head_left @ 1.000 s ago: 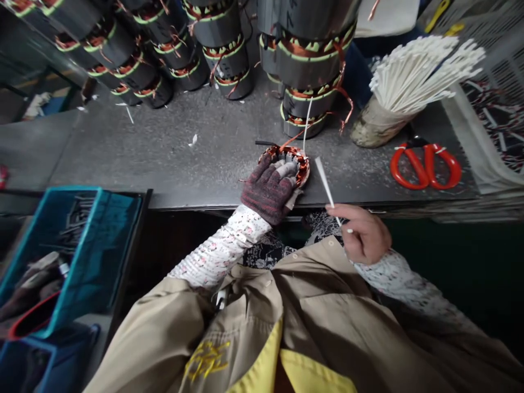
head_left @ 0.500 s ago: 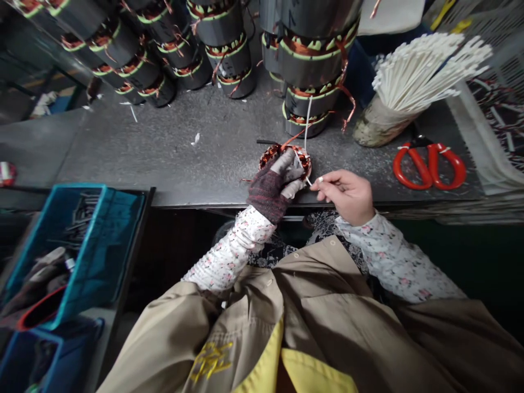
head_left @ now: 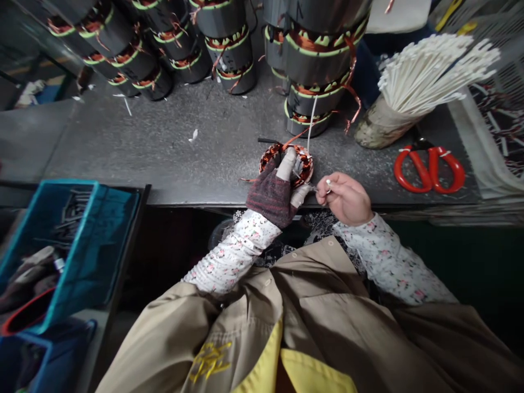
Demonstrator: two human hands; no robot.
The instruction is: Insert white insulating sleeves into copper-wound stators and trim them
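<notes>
A small stator (head_left: 268,156) with copper windings lies near the bench's front edge. My left hand (head_left: 273,188), in a dark fingerless glove with pale wrapped fingertips, is closed on it, its fingers over the middle and thumb at the near rim. A white tie cord (head_left: 313,124) stands up from the stator's far right side. Just right of the stator my right hand (head_left: 344,197), bare, is pinched closed on the cord's other end, whose white tip shows above the fingers. The cord's run between the hands is hard to make out.
Stacked stators (head_left: 313,101) stand behind, with more stacks (head_left: 235,76) to the left. A holder (head_left: 376,123) full of white cords and red-handled scissors (head_left: 429,168) are at right. Teal bin (head_left: 88,240) stands lower left; white scraps (head_left: 194,135) dot the bench.
My right hand has curled its fingers in and turned, and the cord's white tip now shows above them. My left thumb has shifted slightly right along the stator's near rim.
</notes>
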